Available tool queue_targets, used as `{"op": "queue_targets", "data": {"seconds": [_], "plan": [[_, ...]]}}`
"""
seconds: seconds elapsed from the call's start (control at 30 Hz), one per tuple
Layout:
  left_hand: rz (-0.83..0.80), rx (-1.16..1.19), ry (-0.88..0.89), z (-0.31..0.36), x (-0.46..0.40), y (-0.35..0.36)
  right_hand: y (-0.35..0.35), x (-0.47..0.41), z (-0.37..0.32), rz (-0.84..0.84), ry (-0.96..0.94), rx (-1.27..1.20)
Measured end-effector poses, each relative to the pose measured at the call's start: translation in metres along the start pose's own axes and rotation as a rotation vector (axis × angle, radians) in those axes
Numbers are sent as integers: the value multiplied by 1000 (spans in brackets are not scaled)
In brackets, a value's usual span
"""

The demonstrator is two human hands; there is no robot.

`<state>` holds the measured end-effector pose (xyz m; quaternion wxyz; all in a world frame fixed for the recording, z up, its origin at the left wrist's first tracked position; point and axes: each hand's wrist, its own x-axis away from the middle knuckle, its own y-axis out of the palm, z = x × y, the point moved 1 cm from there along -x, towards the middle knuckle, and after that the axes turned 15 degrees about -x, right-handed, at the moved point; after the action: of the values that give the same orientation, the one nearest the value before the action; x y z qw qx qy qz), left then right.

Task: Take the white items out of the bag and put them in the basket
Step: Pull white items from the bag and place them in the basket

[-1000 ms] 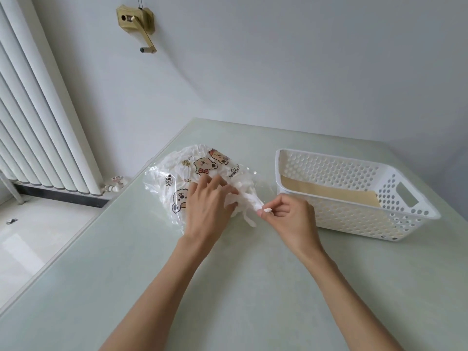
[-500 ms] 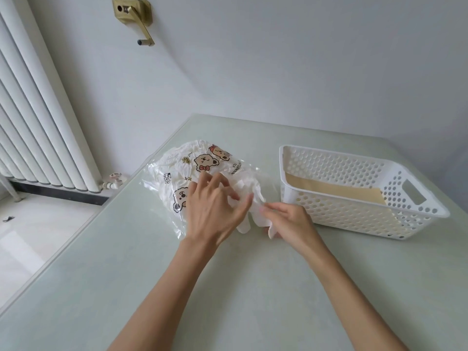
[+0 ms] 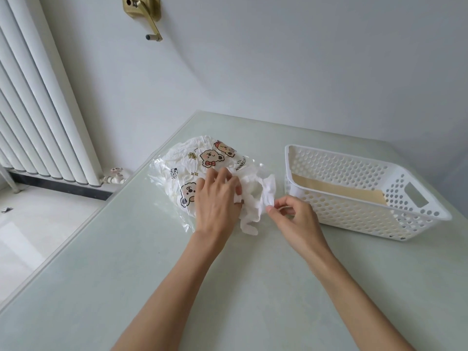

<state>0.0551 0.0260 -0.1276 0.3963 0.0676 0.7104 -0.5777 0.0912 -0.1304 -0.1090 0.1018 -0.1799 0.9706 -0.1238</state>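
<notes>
A clear plastic bag [image 3: 192, 168] printed with cartoon bears lies on the table, stuffed with crumpled white items. My left hand [image 3: 215, 201] rests on the bag near its open right end, fingers pressing on the bag and the white material at its mouth. A white crumpled item [image 3: 255, 203] sticks out of the opening and trails onto the table. My right hand [image 3: 293, 219] pinches this item's right edge between thumb and fingertips. The white perforated basket [image 3: 415, 216] stands to the right; only a tan sheet lies on its floor.
The pale green table [image 3: 228, 287] runs under everything; its left edge drops to a light floor. A white radiator [image 3: 38, 97] stands at the left wall with a valve [image 3: 115, 174] at its foot. A brass crank fitting [image 3: 144, 11] hangs on the wall above.
My right hand has pulled the white item further out of the bag, moving slightly right toward the basket. My left hand stays pressed on the bag.
</notes>
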Motion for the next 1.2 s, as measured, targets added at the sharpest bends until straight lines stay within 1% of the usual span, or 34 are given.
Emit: {"op": "queue_targets", "data": {"seconds": [0.1,0.23,0.4,0.53,0.63,0.7,0.8,0.87,0.9,1.0,1.1,1.17,1.2], "plan": [[7,6,-27,1,-1,0,-7,12,1,-42,-64,-131],[3,8,-44,1,-1,1,-17,14,-6,-41,-105,-334],[12,49,-54,1,-1,-1,-24,10,-18,48,-186,-417],[26,67,-14,0,0,0,-32,0,-27,59,-116,-502],[-56,169,9,-2,1,-3,-41,-10,-45,112,-94,-607],[-101,190,-1,-2,1,-6,-45,-15,-56,109,-89,-614],[-118,189,-14,-1,-1,-8,-56,-20,-63,110,-73,-571],[-126,200,-5,-1,0,-8,-64,-22,-62,70,-3,-596],[-127,222,-5,-1,-1,-9,-68,-22,-62,40,60,-639],[-126,328,-51,-5,-2,-14,-73,-22,-58,-54,265,-714],[-127,513,-122,-2,-11,-44,-79,-14,-60,-110,308,-731],[-223,724,-111,7,-24,-71,-84,-6,-65,-209,297,-750],[-322,834,-70,13,-32,-82,-86,-2,-67,-260,288,-744]]}}
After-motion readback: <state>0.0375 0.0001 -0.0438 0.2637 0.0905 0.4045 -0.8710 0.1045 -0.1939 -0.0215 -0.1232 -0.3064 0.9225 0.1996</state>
